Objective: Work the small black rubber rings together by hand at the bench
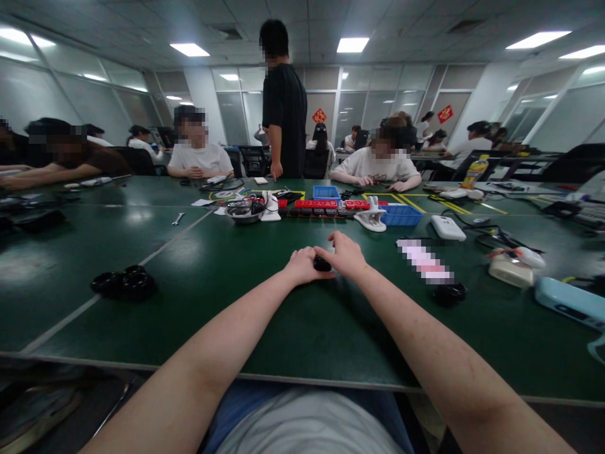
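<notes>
Fingers and thumb of the left hand (299, 267) were closed on one small, rounded, glossy black object (322, 263), which was between the two hands at the middle of the smooth green bench (236, 334). The right hand (350, 255) was half open, its index finger raised; whether it also gripped, I could not tell. Farther back stood two blue plastic baskets (404, 216), contents hidden, and one round metal bowl (243, 220) containing dark pieces (254, 207).

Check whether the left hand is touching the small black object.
Touching: the head view shows the left hand curled against the small black object, with no gap.
</notes>
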Demonstrator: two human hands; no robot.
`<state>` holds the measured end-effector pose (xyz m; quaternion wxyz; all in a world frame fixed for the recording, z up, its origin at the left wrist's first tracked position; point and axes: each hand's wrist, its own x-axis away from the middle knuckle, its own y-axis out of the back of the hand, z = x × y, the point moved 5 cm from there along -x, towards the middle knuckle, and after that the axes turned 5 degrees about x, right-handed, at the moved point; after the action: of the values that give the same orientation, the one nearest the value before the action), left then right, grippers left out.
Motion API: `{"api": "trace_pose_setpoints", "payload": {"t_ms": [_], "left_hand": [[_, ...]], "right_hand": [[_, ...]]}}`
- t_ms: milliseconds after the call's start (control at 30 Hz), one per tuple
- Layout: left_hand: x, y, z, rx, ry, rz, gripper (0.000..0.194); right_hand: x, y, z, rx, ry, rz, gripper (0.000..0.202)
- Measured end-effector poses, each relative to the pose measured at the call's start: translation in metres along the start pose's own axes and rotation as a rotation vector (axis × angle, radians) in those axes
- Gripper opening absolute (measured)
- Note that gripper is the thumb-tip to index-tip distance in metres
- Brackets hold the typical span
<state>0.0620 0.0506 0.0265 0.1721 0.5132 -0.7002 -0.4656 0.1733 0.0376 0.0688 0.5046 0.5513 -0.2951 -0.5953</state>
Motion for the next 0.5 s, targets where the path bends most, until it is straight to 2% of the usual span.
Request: {"api": "trace_pose_setpoints", "payload": {"t_ms": [133, 300, 500], "left_hand": [[-0.003, 0.000, 0.006, -0.054, 0.007, -0.010, 0.053], [-0.007, -0.002, 0.013, -0.065, -0.006, -0.012, 0.052], [-0.010, -0.003, 0.016, 0.007, -0.053, 0.064, 0.043]], "right_hand": [[0.000, -0.006, 0.000, 0.061, -0.017, 0.097, 0.042], [-0.001, -0.010, -0.001, 0.037, 0.008, 0.106, 0.037], [-0.001, -0.007, 0.005, -0.057, 0.205, 0.139, 0.020]]}}
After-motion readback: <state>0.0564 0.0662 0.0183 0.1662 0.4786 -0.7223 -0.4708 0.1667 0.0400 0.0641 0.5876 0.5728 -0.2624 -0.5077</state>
